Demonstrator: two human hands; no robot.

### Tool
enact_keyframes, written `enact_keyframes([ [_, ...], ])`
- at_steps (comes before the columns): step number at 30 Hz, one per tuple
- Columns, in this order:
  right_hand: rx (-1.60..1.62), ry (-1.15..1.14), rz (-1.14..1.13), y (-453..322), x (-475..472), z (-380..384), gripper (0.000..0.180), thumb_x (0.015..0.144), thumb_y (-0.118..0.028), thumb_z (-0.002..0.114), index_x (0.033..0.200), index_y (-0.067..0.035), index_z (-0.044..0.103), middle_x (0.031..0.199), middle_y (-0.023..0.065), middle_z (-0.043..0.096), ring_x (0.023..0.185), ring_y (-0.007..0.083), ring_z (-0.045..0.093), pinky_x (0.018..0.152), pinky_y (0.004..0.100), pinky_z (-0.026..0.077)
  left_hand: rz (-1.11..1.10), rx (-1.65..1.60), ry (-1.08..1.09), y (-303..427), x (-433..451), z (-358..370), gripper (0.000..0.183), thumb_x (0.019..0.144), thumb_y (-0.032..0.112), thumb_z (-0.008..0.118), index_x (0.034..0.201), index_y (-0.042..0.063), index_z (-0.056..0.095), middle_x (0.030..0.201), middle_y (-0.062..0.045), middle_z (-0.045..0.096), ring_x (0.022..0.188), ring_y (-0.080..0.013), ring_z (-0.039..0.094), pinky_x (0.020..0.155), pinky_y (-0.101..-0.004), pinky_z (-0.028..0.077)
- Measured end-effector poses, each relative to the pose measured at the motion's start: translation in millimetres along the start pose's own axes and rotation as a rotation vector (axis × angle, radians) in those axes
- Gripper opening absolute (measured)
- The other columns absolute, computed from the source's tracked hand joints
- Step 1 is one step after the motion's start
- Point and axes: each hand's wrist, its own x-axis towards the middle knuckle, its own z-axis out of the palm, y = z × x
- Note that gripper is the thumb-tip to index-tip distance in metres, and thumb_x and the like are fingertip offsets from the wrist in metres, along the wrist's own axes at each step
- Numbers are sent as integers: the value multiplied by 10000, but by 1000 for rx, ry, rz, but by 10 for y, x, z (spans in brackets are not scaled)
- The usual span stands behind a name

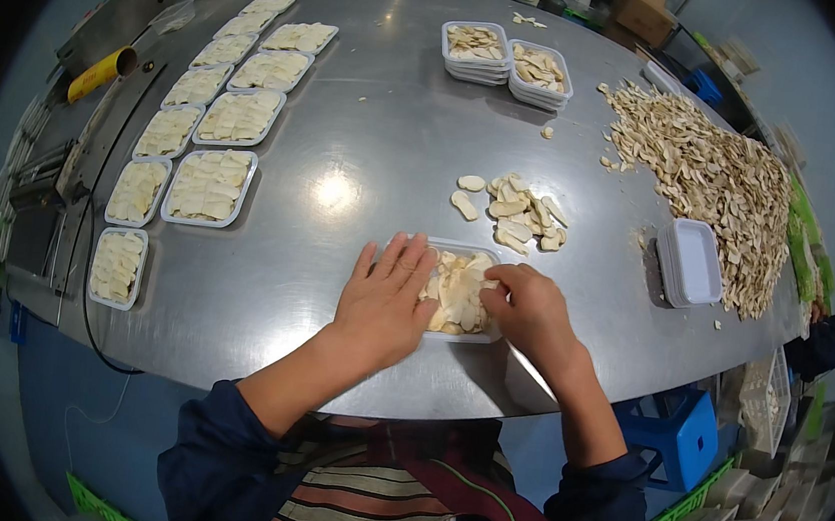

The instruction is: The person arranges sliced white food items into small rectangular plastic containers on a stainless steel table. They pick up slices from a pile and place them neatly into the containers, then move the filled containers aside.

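Observation:
Before me on the steel table is a white plastic tray holding pale slices that look like mushroom. My left hand lies flat over the tray's left side, fingers spread, hiding that part. At the right rim, my right hand has its fingers curled over the slices; whether it pinches one is hidden. Just beyond the tray is a small loose heap of slices, with two single slices to its left.
Filled trays stand in rows along the left of the steel table. Two stacks of trays with slices sit at the back. Right are a large slice pile and stacked bare trays. A blue stool stands below.

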Motion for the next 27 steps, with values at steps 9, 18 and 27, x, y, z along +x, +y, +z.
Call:
enact_keyframes([
  [9, -39, 11, -54, -85, 158, 241, 229, 786, -116, 633, 1002, -43, 653, 961, 204, 588, 836, 372, 615, 731, 444, 511, 50, -20, 51, 149, 61, 96, 643, 961, 402, 365, 1457, -1, 290, 1535, -188, 235, 1434, -323, 185, 1168, -454, 104],
  [18, -1, 28, 42, -58, 217, 299, 233, 796, -134, 644, 1010, -46, 670, 933, 162, 611, 823, 329, 629, 736, 407, 510, 52, -18, 19, 148, 66, 76, 637, 966, 401, 356, 1443, -19, 307, 1524, -195, 257, 1433, -313, 193, 1171, -432, 108],
  [27, 63, 128, 17, -117, 43, -43, 193, 815, -124, 622, 986, -53, 676, 877, 145, 640, 772, 338, 633, 704, 409, 512, 48, -79, -5, 155, 25, -67, 640, 957, 388, 395, 1439, -25, 307, 1528, -211, 233, 1429, -345, 186, 1165, -453, 119],
])
